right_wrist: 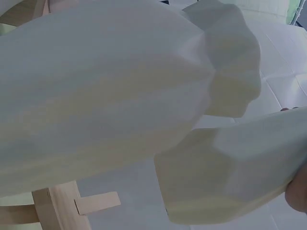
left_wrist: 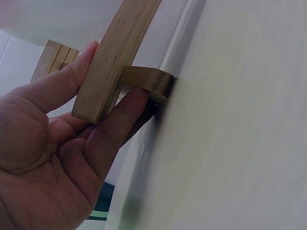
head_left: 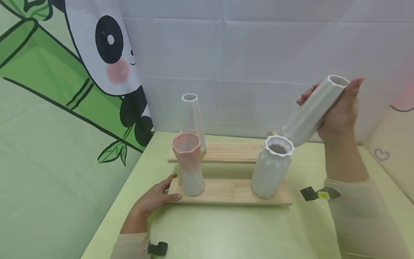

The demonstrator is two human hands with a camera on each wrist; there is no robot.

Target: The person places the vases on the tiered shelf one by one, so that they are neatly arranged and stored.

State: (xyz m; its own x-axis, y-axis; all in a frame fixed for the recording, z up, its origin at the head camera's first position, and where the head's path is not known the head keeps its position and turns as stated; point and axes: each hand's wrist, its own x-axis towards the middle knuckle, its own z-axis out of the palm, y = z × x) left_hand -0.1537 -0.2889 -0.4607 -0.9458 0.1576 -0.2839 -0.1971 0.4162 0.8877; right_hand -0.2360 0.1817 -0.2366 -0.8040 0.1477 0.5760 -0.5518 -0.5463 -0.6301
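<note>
My right hand grips a tall white vase, tilted with its mouth up to the right and its base low, behind the fluted white vase. That fluted vase stands at the right end of the lower tier of a two-tier wooden stand. At the tier's left end is a pink-and-white vase. On the upper tier's left stands a slim white vase. My left hand holds the lower tier's left end, the board between thumb and fingers. In the right wrist view, the held vase appears beside the fluted one.
The stand rests on a pale yellow-green table. A white cloth backdrop hangs behind it, and a panda-and-bamboo printed cloth is at the left. A small wooden peg sticks up behind the upper tier's right end.
</note>
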